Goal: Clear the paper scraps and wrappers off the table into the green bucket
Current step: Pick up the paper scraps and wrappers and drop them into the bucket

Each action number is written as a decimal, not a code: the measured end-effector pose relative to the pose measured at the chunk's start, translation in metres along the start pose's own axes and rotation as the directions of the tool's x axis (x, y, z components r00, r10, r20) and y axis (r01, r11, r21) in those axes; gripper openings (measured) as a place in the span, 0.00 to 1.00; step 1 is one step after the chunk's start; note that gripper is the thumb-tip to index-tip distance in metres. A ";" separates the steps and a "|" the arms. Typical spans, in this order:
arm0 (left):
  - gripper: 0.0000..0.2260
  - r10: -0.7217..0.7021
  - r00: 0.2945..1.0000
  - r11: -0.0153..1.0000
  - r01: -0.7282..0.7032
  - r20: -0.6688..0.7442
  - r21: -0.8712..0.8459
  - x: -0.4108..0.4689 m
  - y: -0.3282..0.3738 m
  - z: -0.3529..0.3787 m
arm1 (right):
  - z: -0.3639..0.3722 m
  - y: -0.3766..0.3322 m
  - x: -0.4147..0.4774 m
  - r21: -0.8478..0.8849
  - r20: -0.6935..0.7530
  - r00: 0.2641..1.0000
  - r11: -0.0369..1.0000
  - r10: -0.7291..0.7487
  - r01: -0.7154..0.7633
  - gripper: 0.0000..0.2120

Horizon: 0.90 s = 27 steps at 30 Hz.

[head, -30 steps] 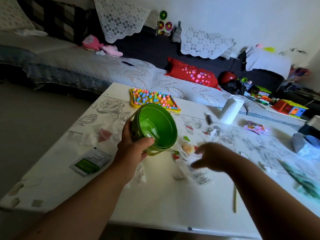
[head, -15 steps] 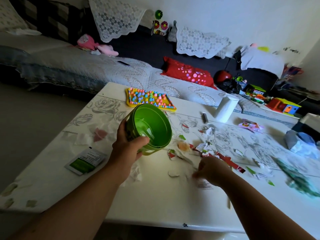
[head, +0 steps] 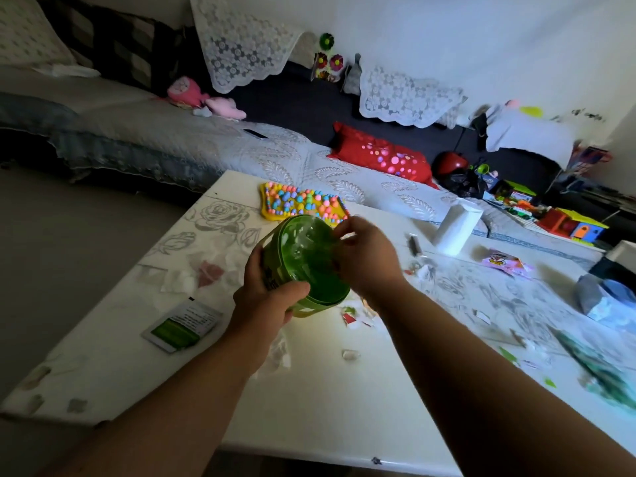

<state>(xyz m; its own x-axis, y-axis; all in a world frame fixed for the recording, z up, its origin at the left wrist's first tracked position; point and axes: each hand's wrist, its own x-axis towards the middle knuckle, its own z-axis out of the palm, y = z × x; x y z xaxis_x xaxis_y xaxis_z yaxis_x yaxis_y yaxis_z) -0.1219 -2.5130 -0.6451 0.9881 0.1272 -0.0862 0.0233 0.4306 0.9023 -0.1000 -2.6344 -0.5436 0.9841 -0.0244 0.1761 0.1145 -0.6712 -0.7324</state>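
Observation:
My left hand [head: 268, 301] grips the green bucket [head: 303, 266] by its side and holds it above the white table [head: 344, 407], mouth tilted toward me. At the bucket's rim, my right hand [head: 368, 259] has its fingers pinched on a glossy clear wrapper [head: 304, 241] that lies across the mouth. Small red, green and white paper scraps [head: 351, 316] lie on the table just below the bucket. A green-and-white packet [head: 182, 325] rests to the left, and a pink wrapper [head: 506, 263] lies at the far right.
White tissue bits [head: 182, 280] and a red scrap [head: 210, 273] lie at the left. A studded colourful mat [head: 303, 204] and a white roll [head: 456, 228] stand at the back edge. A blue-grey bag [head: 605, 301] and teal cellophane [head: 599, 366] sit right. A sofa runs behind.
My right hand left the scrap pile on the table and rose to the bucket's mouth with a wrapper. My left hand lifted the bucket and tilted it more toward me.

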 end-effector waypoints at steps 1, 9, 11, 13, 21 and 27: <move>0.47 0.004 1.000 1.000 -0.004 -0.005 -0.002 0.000 0.000 -0.001 | 0.006 0.001 0.003 -0.172 0.068 0.997 0.984 -0.043 0.054 0.10; 0.50 0.035 0.999 0.999 -0.034 -0.016 0.041 0.004 0.000 -0.008 | 0.035 -0.007 0.019 -0.716 0.383 0.923 0.619 -0.039 0.323 0.12; 0.50 0.039 0.999 0.998 -0.038 -0.020 0.058 0.005 0.000 -0.008 | 0.037 -0.009 0.020 -0.741 0.385 0.922 0.584 -0.034 0.331 0.10; 0.49 0.048 0.998 0.997 -0.046 -0.027 0.057 0.005 0.001 -0.010 | 0.037 -0.012 0.021 -0.743 0.386 0.921 0.576 -0.047 0.341 0.09; 0.45 0.147 0.961 0.979 -0.175 -0.234 -0.103 0.009 0.043 -0.044 | 0.022 -0.043 -0.006 -0.393 0.056 0.941 0.859 -0.332 0.327 0.07; 0.40 0.291 0.862 0.930 -0.357 -0.415 -0.089 0.005 0.077 -0.088 | 0.074 -0.028 -0.022 -0.462 0.262 0.937 0.823 -0.230 0.331 0.18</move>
<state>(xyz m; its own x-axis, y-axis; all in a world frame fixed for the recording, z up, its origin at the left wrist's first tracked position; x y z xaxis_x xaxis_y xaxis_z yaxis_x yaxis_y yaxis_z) -0.1289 -2.4008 -0.6129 0.7957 0.6056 0.0128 -0.3443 0.4349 0.8321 -0.1145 -2.5599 -0.5756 0.9317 0.3254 0.1612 0.3568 -0.9027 -0.2403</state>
